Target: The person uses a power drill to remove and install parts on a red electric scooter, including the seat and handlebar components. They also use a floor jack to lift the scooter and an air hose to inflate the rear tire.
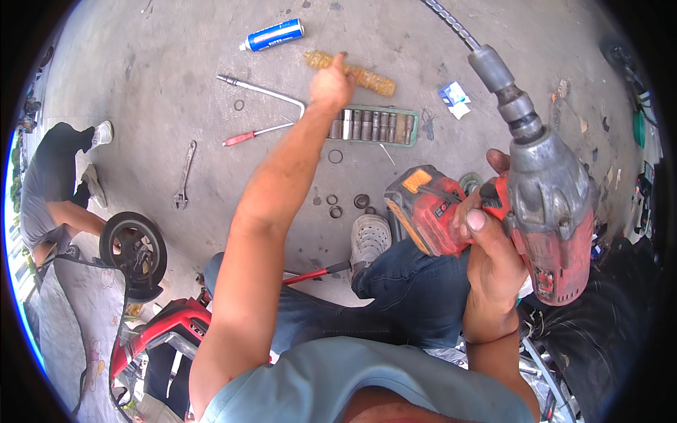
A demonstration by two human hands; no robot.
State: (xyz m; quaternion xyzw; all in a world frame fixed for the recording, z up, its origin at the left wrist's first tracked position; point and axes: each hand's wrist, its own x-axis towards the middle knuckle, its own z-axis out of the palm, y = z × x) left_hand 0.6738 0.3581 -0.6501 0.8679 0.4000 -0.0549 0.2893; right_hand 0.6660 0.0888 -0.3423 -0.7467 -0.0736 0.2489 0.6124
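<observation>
My left hand (331, 84) reaches far out with its fingers on an amber, grimy, ribbed cylinder (377, 83) lying on the concrete. Below it is a green-edged tray of sockets (377, 127). My right hand (486, 233) grips a red and grey cordless impact tool (546, 197) with a battery at its base; a long spiral bit (450, 21) points away from me in its chuck. A blue spray can (278, 34), an angled socket handle (264, 89), a screwdriver (240, 138) and an adjustable wrench (185, 173) lie around the left hand.
Loose rings (362, 201) and a small blue-white packet (453, 97) lie on the floor (141, 84). A co-worker (49, 197) crouches at left by a small wheel (134, 254). A red scooter body (162, 324) and a red-handled tool (317, 273) are beside my legs.
</observation>
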